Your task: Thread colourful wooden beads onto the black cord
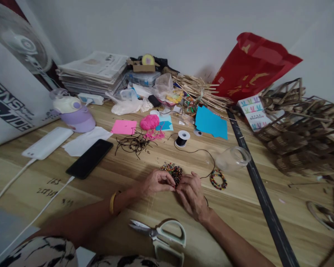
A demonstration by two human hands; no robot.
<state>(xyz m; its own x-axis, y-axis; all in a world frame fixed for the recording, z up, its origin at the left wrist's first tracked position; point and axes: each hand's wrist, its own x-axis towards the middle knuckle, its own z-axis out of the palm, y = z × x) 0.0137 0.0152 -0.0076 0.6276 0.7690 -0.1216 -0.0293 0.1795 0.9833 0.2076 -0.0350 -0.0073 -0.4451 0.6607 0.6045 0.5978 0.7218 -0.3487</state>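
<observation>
My left hand [158, 181] is closed in a pinch just in front of a pile of small multicoloured beads [171, 170]. What lies between its fingertips is too small to make out. Against those fingertips rests my right hand [190, 191], its fingers curled together on the thin black cord [211, 157]. That cord runs from a white spool [182, 138] round to the right hand, and a short piece shows beside the wrist. To the right lies a coiled beaded bracelet [218, 180]. Scissors [158, 233] with pale handles lie partly spread below my hands.
A clear jar [233, 158] lies right of the spool. Black cord pieces [135, 142], pink yarn [149, 121] and blue paper [210, 122] lie behind. A black phone [89, 158] and white power bank [47, 142] sit left. Woven baskets [308, 137] crowd the right.
</observation>
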